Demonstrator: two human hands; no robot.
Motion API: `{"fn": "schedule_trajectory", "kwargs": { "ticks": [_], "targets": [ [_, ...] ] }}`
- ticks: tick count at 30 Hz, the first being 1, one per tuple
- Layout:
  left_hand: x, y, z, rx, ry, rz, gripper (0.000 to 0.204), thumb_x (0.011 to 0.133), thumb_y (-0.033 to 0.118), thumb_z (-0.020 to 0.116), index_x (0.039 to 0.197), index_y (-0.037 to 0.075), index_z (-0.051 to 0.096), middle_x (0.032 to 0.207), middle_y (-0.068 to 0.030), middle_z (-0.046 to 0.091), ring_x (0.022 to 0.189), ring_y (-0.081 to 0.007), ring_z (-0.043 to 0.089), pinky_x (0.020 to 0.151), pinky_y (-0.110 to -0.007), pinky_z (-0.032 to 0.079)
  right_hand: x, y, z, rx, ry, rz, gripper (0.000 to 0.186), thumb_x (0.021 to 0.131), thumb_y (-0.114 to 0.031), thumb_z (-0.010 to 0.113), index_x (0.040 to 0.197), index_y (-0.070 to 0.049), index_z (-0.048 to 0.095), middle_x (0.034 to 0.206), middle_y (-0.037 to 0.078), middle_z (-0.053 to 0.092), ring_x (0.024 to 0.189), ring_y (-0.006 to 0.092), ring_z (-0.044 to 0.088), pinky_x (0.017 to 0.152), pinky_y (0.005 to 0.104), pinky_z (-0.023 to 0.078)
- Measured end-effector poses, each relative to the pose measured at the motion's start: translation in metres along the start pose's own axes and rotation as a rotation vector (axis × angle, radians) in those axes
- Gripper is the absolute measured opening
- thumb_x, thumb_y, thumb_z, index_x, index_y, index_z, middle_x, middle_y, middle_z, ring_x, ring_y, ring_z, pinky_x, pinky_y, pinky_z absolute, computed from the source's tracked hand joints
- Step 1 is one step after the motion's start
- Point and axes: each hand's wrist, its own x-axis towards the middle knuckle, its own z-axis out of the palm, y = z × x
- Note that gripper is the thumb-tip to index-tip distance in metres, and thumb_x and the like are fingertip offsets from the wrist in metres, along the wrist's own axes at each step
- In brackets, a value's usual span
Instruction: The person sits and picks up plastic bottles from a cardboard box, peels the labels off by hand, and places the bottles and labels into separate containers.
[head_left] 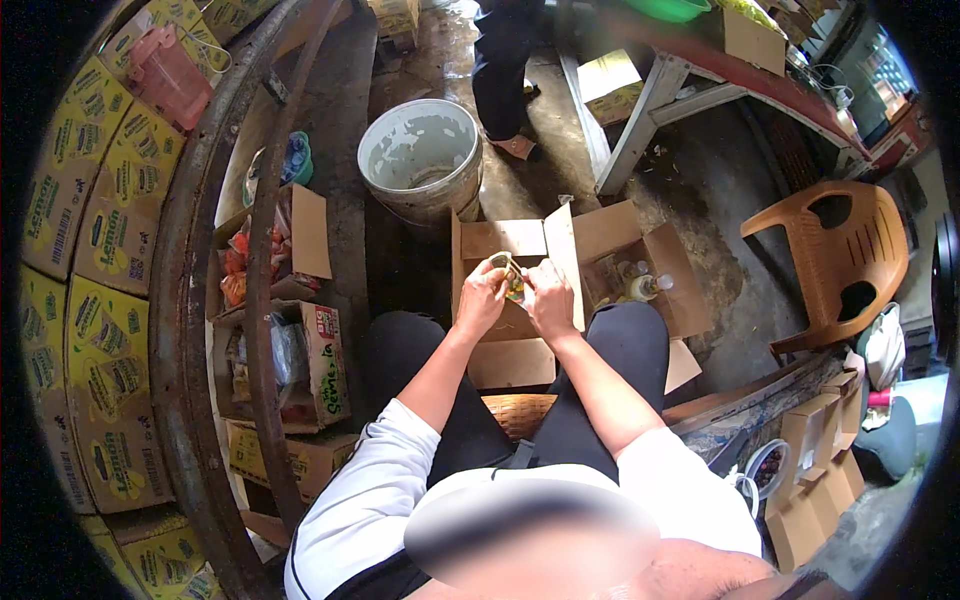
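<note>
My left hand and my right hand meet above an open cardboard box between my knees. The fingers of both are closed in a pinch on one small thing. It shows a pale strip along its top and bits of yellow and green below; its kind is too small to make out. Beside my right hand stands a second open cardboard box, holding several clear bottles with light caps.
A large whitish bucket stands ahead, near another person's leg. To the left, rusty metal bars run past open boxes and stacked yellow cartons. A brown plastic chair and red-topped table are at right.
</note>
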Motion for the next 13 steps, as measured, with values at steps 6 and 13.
{"fn": "schedule_trajectory", "kwargs": {
  "ticks": [6, 13],
  "targets": [
    [-0.003, -0.005, 0.009, -0.105, 0.022, 0.165, 0.011, 0.083, 0.002, 0.062, 0.092, -0.003, 0.066, 0.090, -0.0166, 0.059, 0.071, -0.0281, 0.062, 0.065, -0.036, 0.050, 0.009, 0.020, 0.015, 0.151, -0.021, 0.210, 0.009, 0.078, -0.007, 0.064, 0.087, -0.004, 0.065, 0.088, 0.013, 0.059, 0.086, 0.0301, 0.060, 0.073, 0.0394, 0.050],
    [0.006, -0.003, -0.005, -0.033, -0.014, -0.031, 0.015, 0.083, 0.007, 0.064, 0.094, -0.003, 0.064, 0.093, -0.0173, 0.059, 0.075, -0.0277, 0.065, 0.065, -0.036, 0.053, -0.003, 0.020, 0.012, 0.350, 0.005, 0.228, 0.005, 0.077, -0.007, 0.066, 0.081, -0.003, 0.065, 0.081, 0.012, 0.059, 0.080, 0.0297, 0.062, 0.069, 0.0408, 0.050]
  ]
}}
